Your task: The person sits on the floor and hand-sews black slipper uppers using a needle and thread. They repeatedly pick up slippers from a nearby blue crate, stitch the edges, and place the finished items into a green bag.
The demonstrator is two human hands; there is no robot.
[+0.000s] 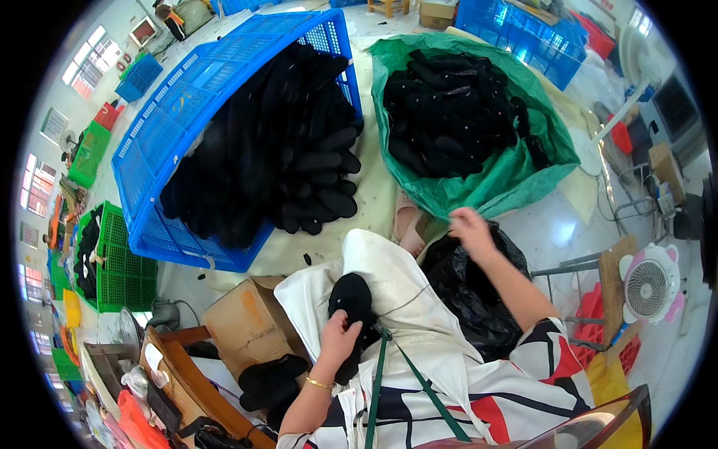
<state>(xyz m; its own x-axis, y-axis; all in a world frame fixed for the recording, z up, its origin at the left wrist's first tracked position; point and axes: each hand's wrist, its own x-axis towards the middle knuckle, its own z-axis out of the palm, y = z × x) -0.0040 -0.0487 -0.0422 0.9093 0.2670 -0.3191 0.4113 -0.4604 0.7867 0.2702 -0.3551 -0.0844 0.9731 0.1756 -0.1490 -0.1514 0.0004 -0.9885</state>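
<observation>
My left hand (340, 335) is closed on a black sock (350, 294) that lies over the white cloth (389, 266) on my lap. Its rounded end points away from me. Beside it, at the end of a green strap (379, 382), sits a small metal piece too small to make out. A thin dark thread runs from there across the cloth toward the right. My right hand (470, 230) is raised near the front edge of a green sack (516, 200), its fingers bent together; what they hold, if anything, is too small to see.
A tipped blue crate (176, 105) spills a heap of black socks (299, 157) ahead on the left. More black pieces (449, 105) fill the green sack. A black plastic bag (471, 299) stands right of my lap, a cardboard box (250, 322) left. A fan (649, 284) stands far right.
</observation>
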